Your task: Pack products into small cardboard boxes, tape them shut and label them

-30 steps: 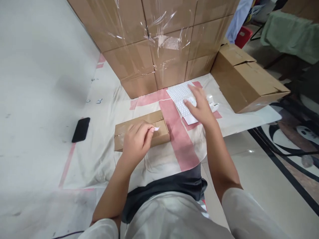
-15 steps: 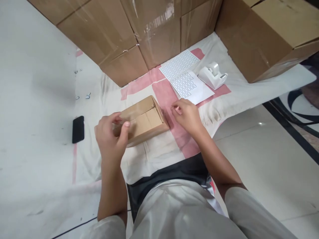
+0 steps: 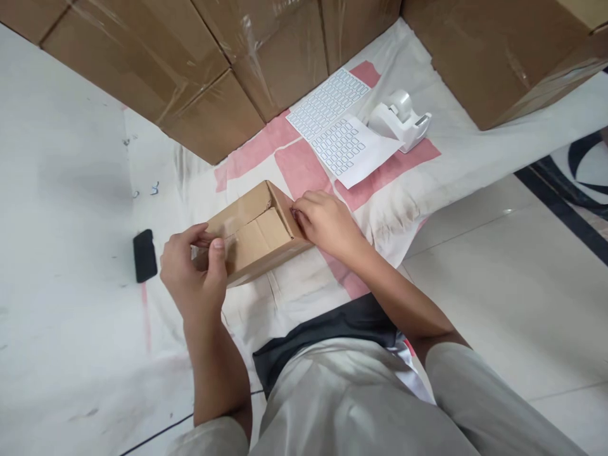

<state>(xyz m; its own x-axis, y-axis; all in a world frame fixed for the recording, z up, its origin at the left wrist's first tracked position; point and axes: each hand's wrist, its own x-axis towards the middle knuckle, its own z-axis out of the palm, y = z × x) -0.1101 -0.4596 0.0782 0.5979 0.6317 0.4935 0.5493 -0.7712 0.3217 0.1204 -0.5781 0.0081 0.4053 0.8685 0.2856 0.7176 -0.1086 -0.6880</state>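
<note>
A small closed cardboard box [image 3: 259, 237] lies on the cloth in front of me, its top flaps meeting along a seam. My left hand [image 3: 197, 269] is around the box's left end, thumb at the near top edge and fingers toward the far side. At the right end, my right hand [image 3: 327, 225] has its fingertips pinched together against the end face; whatever is between them is hidden. Beyond the box lie two sheets of blue-outlined labels, a full sheet [image 3: 327, 104] and a partly used sheet [image 3: 365, 161]. A white tape dispenser [image 3: 401, 120] stands beside them.
Large taped cardboard boxes [image 3: 280, 69] are stacked along the back, and another big carton [image 3: 503, 57] stands at the right. A black phone [image 3: 144, 256] lies at the left. The pink-and-white cloth [image 3: 304, 164] ends at the right above a tiled floor [image 3: 475, 253].
My right hand has moved left and down from beside the label sheets to the box's right end. My left hand stays at the left end. The camera view has shifted slightly.
</note>
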